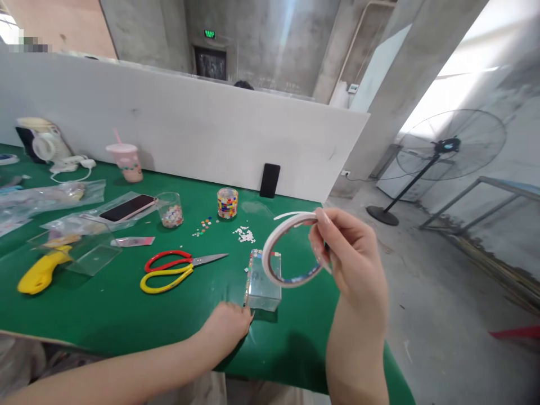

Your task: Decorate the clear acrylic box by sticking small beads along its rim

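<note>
Your right hand (352, 247) has its thumb and fingers closed on the far-right side of a roll of white tape (267, 256), held up above the table, with a loose strip (291, 215) jutting left from its top. Your left hand (230, 325) is down at the near-left bottom corner of the clear box (264, 284) — whether the fingers grip it or only rest against it, you cannot tell from this view. The box stands just behind the roll, small coloured tiles lining its left and far top edges. Beyond it on the green table (118, 320) lies a scatter of white pieces (244, 234), with a tile-covered round container (227, 203) farther back. Left of the box are the scissors (193, 262), blades together — their red and yellow handles turned away from it.
</note>
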Demonstrator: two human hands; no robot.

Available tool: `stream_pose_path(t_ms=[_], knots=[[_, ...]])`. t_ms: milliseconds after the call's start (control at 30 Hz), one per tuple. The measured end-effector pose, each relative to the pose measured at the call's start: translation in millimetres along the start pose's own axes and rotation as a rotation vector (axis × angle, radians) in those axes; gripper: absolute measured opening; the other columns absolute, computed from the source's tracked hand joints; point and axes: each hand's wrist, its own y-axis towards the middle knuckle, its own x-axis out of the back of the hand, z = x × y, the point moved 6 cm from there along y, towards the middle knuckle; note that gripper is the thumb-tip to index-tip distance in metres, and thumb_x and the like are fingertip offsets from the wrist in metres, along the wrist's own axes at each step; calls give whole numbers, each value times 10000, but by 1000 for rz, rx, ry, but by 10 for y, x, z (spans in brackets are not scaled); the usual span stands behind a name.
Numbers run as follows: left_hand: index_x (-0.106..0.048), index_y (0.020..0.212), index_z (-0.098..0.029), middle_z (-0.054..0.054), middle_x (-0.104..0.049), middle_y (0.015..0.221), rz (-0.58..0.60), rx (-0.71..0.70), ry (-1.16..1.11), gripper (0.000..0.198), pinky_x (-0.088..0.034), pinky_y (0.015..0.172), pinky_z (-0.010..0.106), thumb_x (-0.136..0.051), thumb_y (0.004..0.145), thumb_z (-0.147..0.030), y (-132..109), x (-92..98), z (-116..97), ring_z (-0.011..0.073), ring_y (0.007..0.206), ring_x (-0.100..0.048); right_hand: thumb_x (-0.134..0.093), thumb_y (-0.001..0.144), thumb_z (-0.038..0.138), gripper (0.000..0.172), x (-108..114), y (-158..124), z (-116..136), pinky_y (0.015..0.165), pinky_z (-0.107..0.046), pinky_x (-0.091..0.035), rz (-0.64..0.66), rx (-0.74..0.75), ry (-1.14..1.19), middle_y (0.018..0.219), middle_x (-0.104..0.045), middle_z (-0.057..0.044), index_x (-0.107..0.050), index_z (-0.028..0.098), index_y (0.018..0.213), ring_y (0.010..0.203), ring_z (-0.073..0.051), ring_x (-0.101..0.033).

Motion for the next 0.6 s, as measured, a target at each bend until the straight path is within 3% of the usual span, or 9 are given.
stream_pose_path(t_ms=[133, 233, 333, 400, 500, 600], knots=[[-696, 985, -125, 149, -744, 836, 3, -50, -11, 247, -533, 609, 304, -505, 879, -8, 15, -16, 131, 270, 752, -752, -608, 951, 451, 311, -98, -61, -39, 361, -156, -281, 41, -115, 123, 493, -525, 72, -682, 220, 756, 360, -13, -388], [-693, 1010, -149, 143, -758, 881, 10, -51, -21, 268, -557, 627, 335, -485, 901, -20, -37, 18, 214, 285, 764, -761, -620, 943, 452, 301, -116, -83, -47, 358, -165, -284, 41, -135, 134, 473, -519, 71, -683, 217, 766, 350, -22, -393], [-697, 970, -138, 157, -760, 836, 7, 19, -28, 219, -564, 648, 375, -481, 974, -173, -109, 73, 266, 329, 785, -762, -634, 936, 439, 267, -92, -81, -42, 372, -190, -291, 17, -117, 123, 480, -500, 70, -695, 224, 790, 362, -37, -397], [-699, 945, -120, 169, -753, 790, -1, 89, -38, 292, -557, 646, 383, -517, 984, -345, -152, 130, 338, 354, 774, -756, -648, 928, 430, 239, -81, -58, -44, 403, -209, -294, 20, -90, 109, 494, -483, 68, -711, 230, 815, 394, -48, -393], [-690, 1007, -105, 175, -740, 785, -47, 209, -49, 442, -538, 650, 379, -484, 982, -496, -213, 283, 635, 359, 784, -741, -655, 922, 431, 229, -85, 14, -90, 457, -239, -270, 56, -72, 100, 494, -404, 72, -730, 230, 844, 441, -61, -329], [-646, 1107, -113, 202, -715, 980, -147, 366, -32, 403, -519, 776, 404, -334, 1035, -357, -294, 469, 1194, 351, 969, -698, -668, 907, 442, 236, -74, 107, -200, 491, -254, -247, 48, -107, 142, 517, -331, 71, -730, 225, 837, 492, -77, -280]])
